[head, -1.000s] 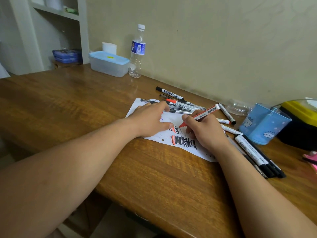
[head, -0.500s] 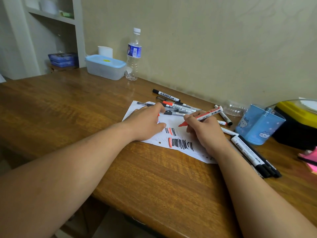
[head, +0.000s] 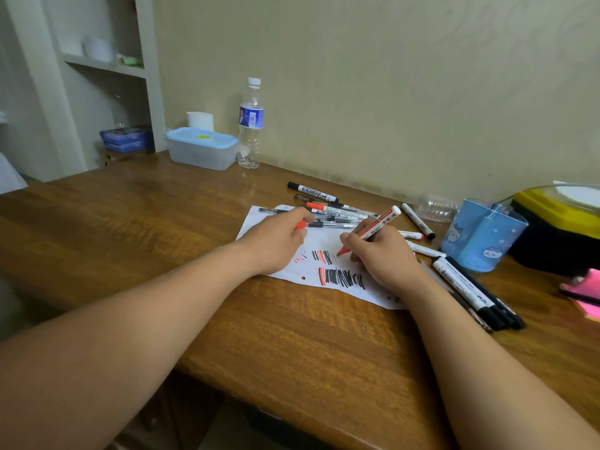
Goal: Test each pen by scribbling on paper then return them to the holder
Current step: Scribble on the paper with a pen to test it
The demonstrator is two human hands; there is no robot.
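Red marker sits in our right hand, pinched near the nib in a writing grip, and its tip now meets the paper at the upper row of scribbles. Half a second ago that tip hung clear above the sheet. It has dropped onto it, so we judge the test stroke for this pen is under way. Our left hand rests on the paper's left part, fingers curled around what looks like the red cap, which did not show earlier.

Along the paper's far edge lies a heap of loose pens. Just off its right edge lies a row of black markers, and further right of the paper the blue holder stands on the desk. We see no pen standing in it. With so many pens outside the holder, most returns appear to lie ahead of us, and this marker will want capping once its red line shows.
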